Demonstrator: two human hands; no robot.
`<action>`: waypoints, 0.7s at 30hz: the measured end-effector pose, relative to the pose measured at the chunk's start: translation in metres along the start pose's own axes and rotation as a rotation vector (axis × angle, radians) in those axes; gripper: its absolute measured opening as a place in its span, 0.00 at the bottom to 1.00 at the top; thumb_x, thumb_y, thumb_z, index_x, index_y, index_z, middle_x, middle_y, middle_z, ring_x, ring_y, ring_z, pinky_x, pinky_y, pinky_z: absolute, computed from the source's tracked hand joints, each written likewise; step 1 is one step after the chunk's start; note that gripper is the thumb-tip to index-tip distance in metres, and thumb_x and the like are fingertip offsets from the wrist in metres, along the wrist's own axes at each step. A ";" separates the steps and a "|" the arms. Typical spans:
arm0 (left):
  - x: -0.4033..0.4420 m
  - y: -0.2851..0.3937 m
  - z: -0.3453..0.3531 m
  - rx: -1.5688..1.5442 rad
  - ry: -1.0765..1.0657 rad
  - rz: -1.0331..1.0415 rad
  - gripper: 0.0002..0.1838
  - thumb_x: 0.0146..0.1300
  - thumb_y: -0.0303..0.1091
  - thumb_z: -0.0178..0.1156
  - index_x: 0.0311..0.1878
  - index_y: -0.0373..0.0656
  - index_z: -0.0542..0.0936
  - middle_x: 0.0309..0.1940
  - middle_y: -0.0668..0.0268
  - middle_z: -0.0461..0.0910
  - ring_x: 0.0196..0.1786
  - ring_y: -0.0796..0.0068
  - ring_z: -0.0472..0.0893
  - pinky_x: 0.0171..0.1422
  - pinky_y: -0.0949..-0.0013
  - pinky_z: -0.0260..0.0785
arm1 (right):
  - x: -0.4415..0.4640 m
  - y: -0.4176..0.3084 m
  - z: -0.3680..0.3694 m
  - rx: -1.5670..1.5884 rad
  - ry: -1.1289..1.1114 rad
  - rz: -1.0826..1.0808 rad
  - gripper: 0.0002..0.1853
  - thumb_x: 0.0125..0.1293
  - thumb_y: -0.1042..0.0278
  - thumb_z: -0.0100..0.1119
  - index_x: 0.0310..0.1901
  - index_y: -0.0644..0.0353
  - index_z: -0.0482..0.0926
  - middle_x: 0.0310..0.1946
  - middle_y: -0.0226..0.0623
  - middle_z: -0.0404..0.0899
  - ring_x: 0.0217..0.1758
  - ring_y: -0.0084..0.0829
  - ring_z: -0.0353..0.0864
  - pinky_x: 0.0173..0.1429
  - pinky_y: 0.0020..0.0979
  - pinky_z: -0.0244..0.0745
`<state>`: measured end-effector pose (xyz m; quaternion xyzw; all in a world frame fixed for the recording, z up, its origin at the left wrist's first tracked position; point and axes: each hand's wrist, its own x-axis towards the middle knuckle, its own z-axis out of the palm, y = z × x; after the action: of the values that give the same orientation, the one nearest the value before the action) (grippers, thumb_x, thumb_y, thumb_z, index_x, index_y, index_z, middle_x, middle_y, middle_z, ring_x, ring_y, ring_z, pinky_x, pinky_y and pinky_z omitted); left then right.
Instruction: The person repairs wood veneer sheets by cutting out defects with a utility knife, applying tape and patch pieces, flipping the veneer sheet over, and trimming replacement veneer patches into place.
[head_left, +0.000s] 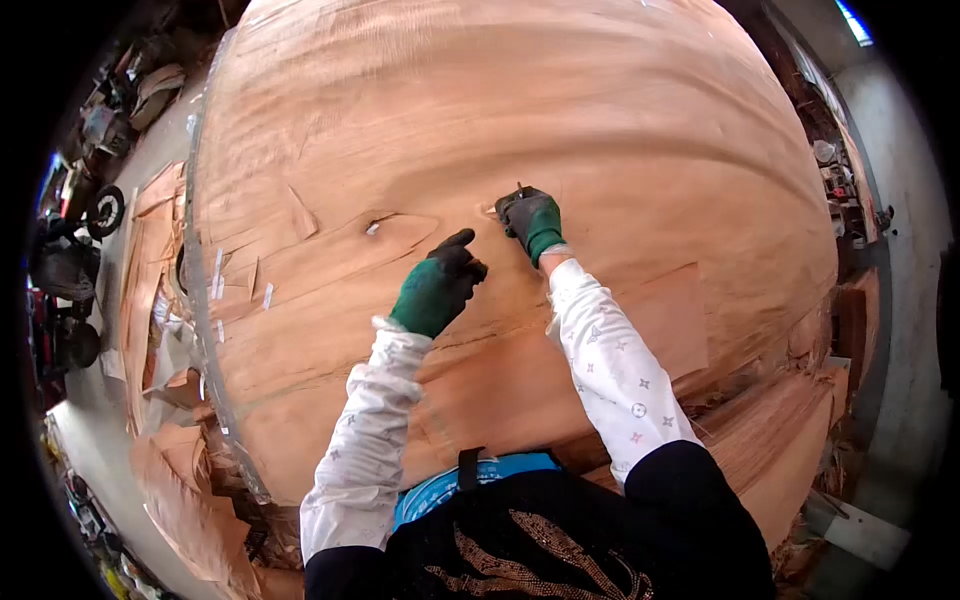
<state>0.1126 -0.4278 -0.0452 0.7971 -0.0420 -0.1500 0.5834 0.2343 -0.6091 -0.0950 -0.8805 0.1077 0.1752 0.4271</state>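
Observation:
A wide sheet of reddish-brown wood veneer (620,130) lies spread in front of me, with wavy grain and some ripples. My right hand (530,218), in a green glove with dark fingers, is closed around a small thin tool (519,187); its dark end sticks up above the fist, and its exact kind is hidden. A pale spot shows on the veneer just left of that fist. Lower and to the left, my left hand (440,285) wears a matching glove. Its forefinger points out while the other fingers curl in, and what they hold, if anything, is hidden.
A knot hole (374,228) and a loose veneer sliver (302,213) lie left of my hands. Several white tape strips (268,296) mark the left side. Veneer scraps (190,500) pile at lower left. Beyond stands a motorcycle wheel (105,211). More veneer (775,440) lies at right.

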 end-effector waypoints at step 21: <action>0.066 -0.014 0.040 0.727 0.065 0.083 0.05 0.56 0.36 0.62 0.30 0.46 0.78 0.64 0.62 0.71 0.33 0.56 0.82 0.38 0.57 0.75 | -0.028 0.021 -0.004 0.187 0.016 -0.346 0.09 0.65 0.67 0.56 0.45 0.57 0.80 0.41 0.43 0.82 0.45 0.43 0.80 0.49 0.34 0.76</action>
<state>0.1624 -0.4759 -0.0818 0.9543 -0.1065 -0.0762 0.2685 0.2027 -0.6242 -0.0967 -0.8438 -0.0262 0.0814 0.5298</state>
